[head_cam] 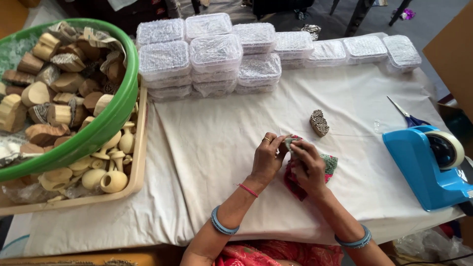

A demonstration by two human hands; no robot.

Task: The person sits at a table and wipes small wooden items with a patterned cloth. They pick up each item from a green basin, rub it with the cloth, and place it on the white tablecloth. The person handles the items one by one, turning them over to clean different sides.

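My left hand (pixel 267 156) and my right hand (pixel 308 165) meet over the white cloth, both pinching a small patterned red and green fabric piece (pixel 329 164) that hangs down under the right hand. A ring shows on the left hand, and blue bangles sit on both wrists. A carved wooden printing block (pixel 319 122) lies on the cloth just beyond the hands, untouched.
A blue tape dispenser (pixel 422 165) stands at the right edge, with scissors (pixel 406 115) behind it. Stacks of clear lidded plastic boxes (pixel 215 54) line the far side. On the left, a green tub (pixel 112 120) of wooden blocks rests on a tray (pixel 139 162) of wooden knobs.
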